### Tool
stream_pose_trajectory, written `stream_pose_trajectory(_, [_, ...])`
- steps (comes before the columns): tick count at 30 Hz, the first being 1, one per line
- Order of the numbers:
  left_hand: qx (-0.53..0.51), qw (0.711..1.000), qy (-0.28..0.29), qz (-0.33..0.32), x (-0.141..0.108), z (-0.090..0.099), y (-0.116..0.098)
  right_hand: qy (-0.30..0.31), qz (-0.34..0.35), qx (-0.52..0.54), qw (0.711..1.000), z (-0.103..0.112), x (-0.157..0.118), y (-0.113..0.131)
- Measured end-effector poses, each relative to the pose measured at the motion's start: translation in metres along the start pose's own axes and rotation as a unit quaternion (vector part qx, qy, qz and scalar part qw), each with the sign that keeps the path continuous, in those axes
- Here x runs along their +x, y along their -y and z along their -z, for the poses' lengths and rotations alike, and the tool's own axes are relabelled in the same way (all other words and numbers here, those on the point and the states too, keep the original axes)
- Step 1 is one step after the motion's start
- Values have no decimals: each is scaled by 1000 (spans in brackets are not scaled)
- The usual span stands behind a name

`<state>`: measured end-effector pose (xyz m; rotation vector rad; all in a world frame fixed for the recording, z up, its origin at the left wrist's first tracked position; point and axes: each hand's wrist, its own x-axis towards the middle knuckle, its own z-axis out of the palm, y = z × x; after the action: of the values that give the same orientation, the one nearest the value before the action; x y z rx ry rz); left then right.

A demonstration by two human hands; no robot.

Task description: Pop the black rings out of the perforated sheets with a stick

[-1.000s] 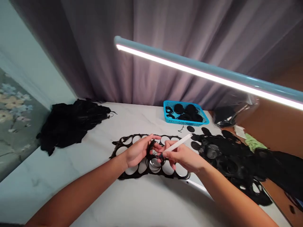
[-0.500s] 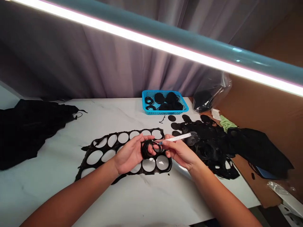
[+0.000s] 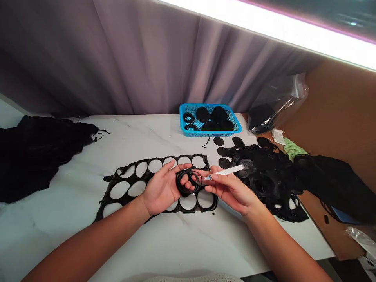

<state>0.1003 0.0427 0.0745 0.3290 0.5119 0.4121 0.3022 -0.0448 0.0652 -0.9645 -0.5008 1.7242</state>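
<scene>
My left hand (image 3: 163,190) is turned palm up, with its fingers curled through a bundle of thin black rubber rings (image 3: 180,187). The rings hang loosely around those fingers. To their right, my right hand (image 3: 230,190) pinches a slim white tool (image 3: 233,169) between thumb and fingers. Its pointed, bluish tip faces the rings but looks apart from them; the exact kind of tool cannot be made out. Beneath both hands lies a black rubber sheet (image 3: 133,159) with rows of round holes, partly hidden by my left hand and forearm.
A blue basket (image 3: 211,134) at the back holds black discs and rings. Black discs and punched scraps (image 3: 258,168) are heaped at the right, near a clear plastic bag (image 3: 276,102) and a green cloth (image 3: 293,149). Black material (image 3: 38,152) lies at the left. A bright lamp (image 3: 264,23) hangs overhead.
The view has tilted and shifted, so the lamp sits higher. The right hand and tool have drawn slightly away from the rings, which now spread wider around the left fingers.
</scene>
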Motion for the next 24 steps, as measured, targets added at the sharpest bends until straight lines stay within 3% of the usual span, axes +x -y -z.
stream_pose_trajectory(6, [4, 1000, 26, -5, -3, 2, 0, -20, 34, -54, 998, 4, 4, -3])
stream_pose_trajectory(12, [31, 994, 101, -23, -5, 3, 0, -31, 49, -74, 996, 13, 9, -8])
stream_pose_trajectory(16, [166, 970, 155, -87, -11, 1, 2, -46, 49, -70, 995, 16, 10, -9])
stream_pose_trajectory(18, [332, 913, 186, -145, -15, 1, 2, -52, 54, -72, 995, 17, 11, -9])
stream_pose_trajectory(19, [432, 863, 201, -169, -16, 1, 3, -54, 58, -74, 994, 17, 11, -9])
stream_pose_trajectory(21, [612, 732, 224, -199, -18, 1, 4, -57, 65, -80, 993, 17, 12, -9])
stream_pose_trajectory(23, [724, 611, 232, -220, -17, 4, 8, -65, 69, -88, 992, 16, 12, -8])
stream_pose_trajectory(24, [754, 571, 229, -232, -16, 6, 10, -72, 71, -89, 991, 16, 12, -8])
